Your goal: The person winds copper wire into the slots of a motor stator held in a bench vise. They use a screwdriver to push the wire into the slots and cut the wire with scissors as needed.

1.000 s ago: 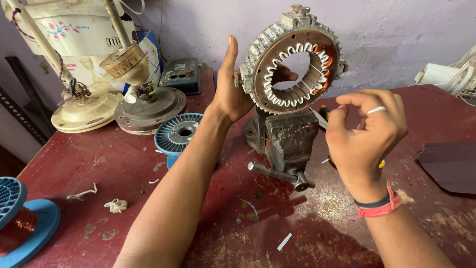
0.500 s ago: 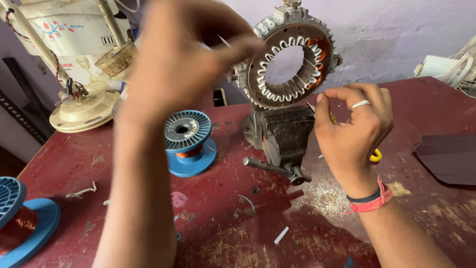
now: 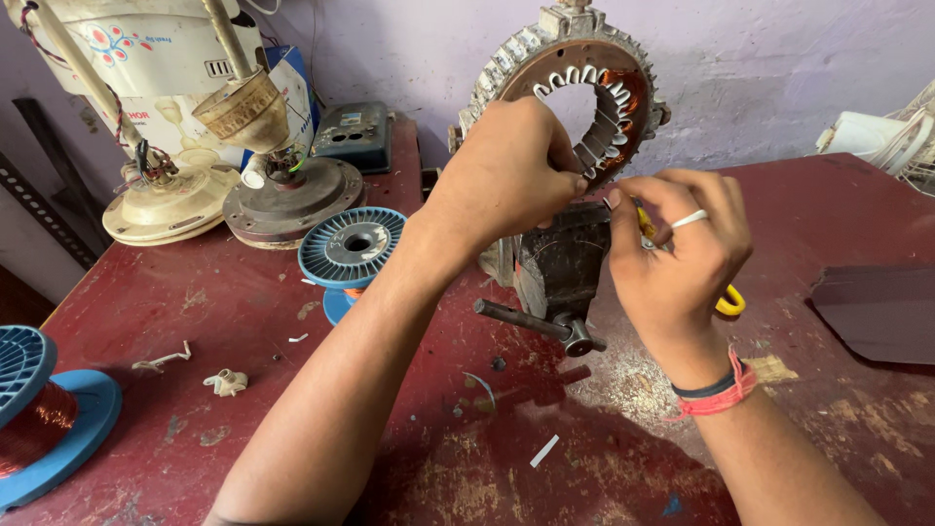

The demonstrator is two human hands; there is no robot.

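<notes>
At the centre of the frame my left hand (image 3: 511,175) pinches at the stator ring (image 3: 570,93) in the vise (image 3: 560,268); my right hand (image 3: 677,253) is closed around yellow-handled scissors (image 3: 729,302).

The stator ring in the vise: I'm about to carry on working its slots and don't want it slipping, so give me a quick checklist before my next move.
1. Stator ring upright in the vise: ok.
2. Clamping tightness: cannot tell.
3. Left hand steadying the ring at its lower slots: ok.
4. Right hand gripping the yellow-handled tool; tip hidden: cannot tell.
5. Blue wire spool apart from the forearms: ok.
6. Table near the vise littered with scraps: not ok.
</notes>
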